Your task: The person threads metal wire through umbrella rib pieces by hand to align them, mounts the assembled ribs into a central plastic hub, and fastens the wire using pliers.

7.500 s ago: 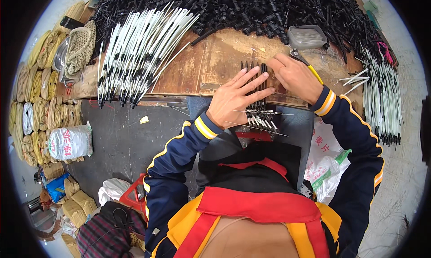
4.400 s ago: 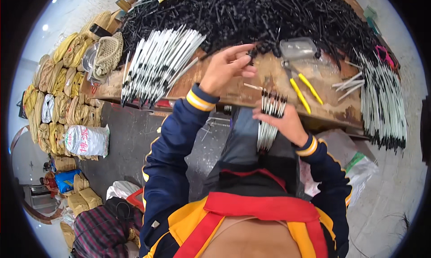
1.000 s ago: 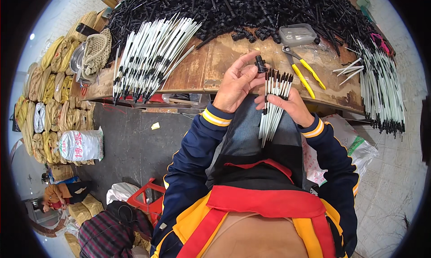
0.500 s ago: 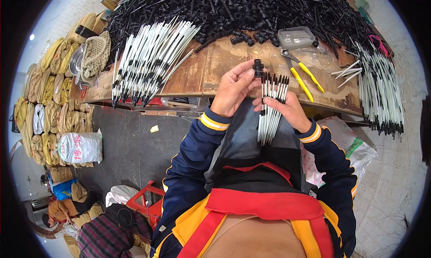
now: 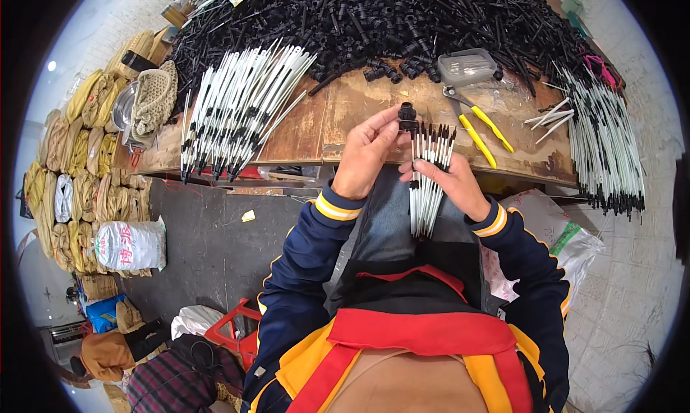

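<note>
My right hand (image 5: pixel 447 185) grips a bundle of thin white rods with black tips (image 5: pixel 427 176), held upright in front of my chest. My left hand (image 5: pixel 368 153) pinches a small black plastic cap (image 5: pixel 407 117) at the top of the leftmost rod in the bundle. Both hands hover just in front of the near edge of the wooden workbench (image 5: pixel 338 122).
A fan of finished white rods (image 5: pixel 241 107) lies on the bench's left, another row (image 5: pixel 602 143) on the right. A big heap of black parts (image 5: pixel 374 17) fills the back. Yellow-handled pliers (image 5: pixel 476 129) and a clear plastic box (image 5: pixel 467 66) lie near my hands. Stacked sacks (image 5: pixel 79 176) stand at the left.
Earlier both hands gathered rods on the bench; my right hand lifted the bundle. My left hand fetched a black cap and now holds it on a rod tip.
</note>
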The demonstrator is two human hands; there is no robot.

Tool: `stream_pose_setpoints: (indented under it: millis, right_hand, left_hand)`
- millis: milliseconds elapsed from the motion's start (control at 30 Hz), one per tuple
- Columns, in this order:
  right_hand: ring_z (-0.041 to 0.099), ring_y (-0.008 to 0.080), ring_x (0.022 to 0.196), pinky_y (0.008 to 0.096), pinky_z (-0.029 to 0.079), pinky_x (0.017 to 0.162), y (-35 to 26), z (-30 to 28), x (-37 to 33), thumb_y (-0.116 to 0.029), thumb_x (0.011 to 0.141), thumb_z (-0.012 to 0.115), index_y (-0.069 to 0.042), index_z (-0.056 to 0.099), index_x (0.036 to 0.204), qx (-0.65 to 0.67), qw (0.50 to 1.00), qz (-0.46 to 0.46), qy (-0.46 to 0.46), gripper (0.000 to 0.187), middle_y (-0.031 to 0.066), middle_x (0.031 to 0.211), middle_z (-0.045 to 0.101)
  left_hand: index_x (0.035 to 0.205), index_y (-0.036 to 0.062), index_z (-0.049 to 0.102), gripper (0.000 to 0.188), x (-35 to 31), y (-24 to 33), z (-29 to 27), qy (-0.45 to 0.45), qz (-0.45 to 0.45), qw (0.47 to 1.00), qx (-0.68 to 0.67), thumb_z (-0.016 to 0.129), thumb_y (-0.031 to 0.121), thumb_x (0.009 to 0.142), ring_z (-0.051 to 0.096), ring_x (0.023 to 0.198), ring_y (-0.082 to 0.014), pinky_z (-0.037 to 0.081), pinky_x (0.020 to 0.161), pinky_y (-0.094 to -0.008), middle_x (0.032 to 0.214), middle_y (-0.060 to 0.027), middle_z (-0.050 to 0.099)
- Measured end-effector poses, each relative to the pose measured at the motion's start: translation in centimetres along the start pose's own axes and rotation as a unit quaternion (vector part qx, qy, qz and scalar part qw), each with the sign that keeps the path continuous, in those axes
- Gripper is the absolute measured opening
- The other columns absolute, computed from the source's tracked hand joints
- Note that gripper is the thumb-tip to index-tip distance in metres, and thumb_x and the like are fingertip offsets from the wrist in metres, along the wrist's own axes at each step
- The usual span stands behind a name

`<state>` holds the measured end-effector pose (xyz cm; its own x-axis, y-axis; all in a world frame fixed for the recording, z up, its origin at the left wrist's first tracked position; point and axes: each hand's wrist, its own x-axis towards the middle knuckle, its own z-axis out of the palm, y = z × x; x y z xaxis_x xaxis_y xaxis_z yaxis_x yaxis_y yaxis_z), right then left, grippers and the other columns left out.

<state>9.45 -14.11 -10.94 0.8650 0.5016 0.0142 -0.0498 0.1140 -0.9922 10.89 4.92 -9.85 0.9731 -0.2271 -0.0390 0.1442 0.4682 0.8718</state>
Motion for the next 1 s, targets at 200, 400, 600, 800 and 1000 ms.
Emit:
stream_pose_setpoints:
  millis: [200,400,600,800,1000]
  right_hand:
    - [0.067,0.0167,0.089,0.0289,0.052,0.080,0.1,-0.1,0.0,-0.018,0.097,0.057,0.003,0.059,0.111,-0.024,0.999,-0.011,-0.018,0.025,0.0106,0.098,0.069]
    - [0.067,0.0170,0.089,0.0292,0.052,0.082,0.1,0.1,0.1,-0.016,0.097,0.057,0.004,0.058,0.112,0.018,1.000,0.007,-0.012,0.025,0.0108,0.099,0.069]
    - [0.067,0.0172,0.090,0.0293,0.052,0.081,0.2,0.1,0.2,-0.015,0.097,0.056,0.004,0.059,0.110,0.031,0.999,0.007,-0.024,0.023,0.0108,0.099,0.068]
    - [0.066,0.0181,0.095,0.0302,0.051,0.085,0.2,0.5,0.2,-0.007,0.092,0.062,0.003,0.046,0.127,0.046,0.998,0.029,0.014,0.040,0.0115,0.108,0.066]
    - [0.060,0.0152,0.104,0.0286,0.047,0.091,3.0,3.5,-2.0,-0.005,0.087,0.067,0.003,0.039,0.137,0.031,0.957,-0.159,0.241,0.058,0.0112,0.119,0.061]
  left_hand:
    - [0.132,-0.0047,0.050,0.047,-0.8,0.8,2.0,0.023,0.019,0.997,0.069,0.066,0.003,0.088,0.063,0.094,-0.0122,0.053,0.080,-0.0260,0.115,-0.0091,0.065]
    - [0.126,-0.0083,0.053,0.041,-0.1,0.3,2.6,0.064,0.068,0.993,0.066,0.066,0.001,0.088,0.058,0.066,-0.0073,0.045,0.050,-0.0209,0.096,-0.0070,0.066]
    - [0.124,-0.0072,0.056,0.039,-0.1,1.0,2.0,0.047,0.050,0.994,0.079,0.067,0.002,0.087,0.061,0.074,-0.0071,0.048,0.054,-0.0205,0.100,-0.0069,0.068]
    - [0.120,-0.0055,0.060,0.037,0.7,0.5,0.8,0.058,0.062,0.992,0.092,0.070,0.003,0.085,0.064,0.082,-0.0088,0.053,0.070,-0.0229,0.100,-0.0068,0.069]
    - [0.121,-0.0040,0.059,0.040,0.6,0.7,0.7,0.047,0.041,0.995,0.080,0.071,0.002,0.083,0.064,0.087,-0.0105,0.053,0.076,-0.0234,0.100,-0.0062,0.068]
